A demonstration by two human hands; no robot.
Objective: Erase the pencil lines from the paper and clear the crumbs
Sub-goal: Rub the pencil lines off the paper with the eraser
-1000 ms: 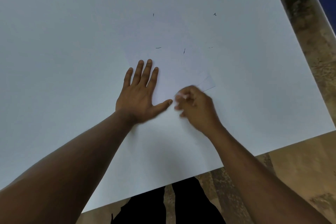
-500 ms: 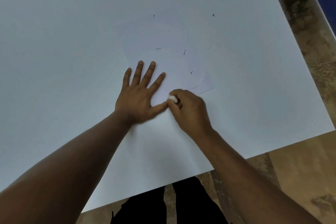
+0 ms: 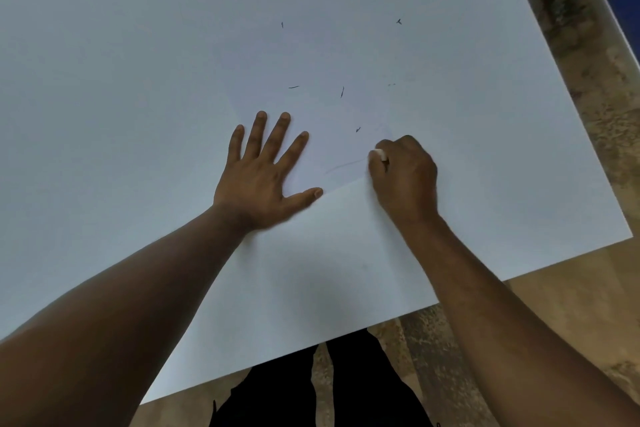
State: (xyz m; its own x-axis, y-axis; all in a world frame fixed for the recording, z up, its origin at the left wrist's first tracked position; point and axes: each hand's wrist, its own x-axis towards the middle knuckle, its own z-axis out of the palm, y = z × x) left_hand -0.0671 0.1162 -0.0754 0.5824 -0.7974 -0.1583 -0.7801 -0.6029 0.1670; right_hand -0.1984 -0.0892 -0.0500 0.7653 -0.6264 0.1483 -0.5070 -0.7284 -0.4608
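Now the small white eraser [image 3: 379,154], pinched in the curled fingers of the right hand [image 3: 403,177], is seen at the right-hand end of a faint grey pencil line [image 3: 344,166]; half a second earlier it was held beside the left thumb, and a second earlier it was a little farther right again, so a back-and-forth rubbing stroke is judged to be under way. That faint line was hidden beneath the right hand in the earlier pictures and is now uncovered. It is pale, which suggests that it is partly rubbed out, though a trace is left to be cleared.

Several dark, thread-like eraser crumbs [image 3: 342,91] are scattered over the thin white sheet of paper [image 3: 332,55] and on the white table top [image 3: 104,80] beyond it; one near the eraser was uncovered as the hand shifted. None is seen to have been swept away, so the clearing step is judged not yet begun.

The left hand [image 3: 265,173] is laid flat, palm down, with its fingers spread wider than a second ago and the thumb stretched along the near edge of the paper, so that the sheet is held in place. The right wrist is bent, with the knuckles raised over the sheet and the eraser pressed down at the fingertips.
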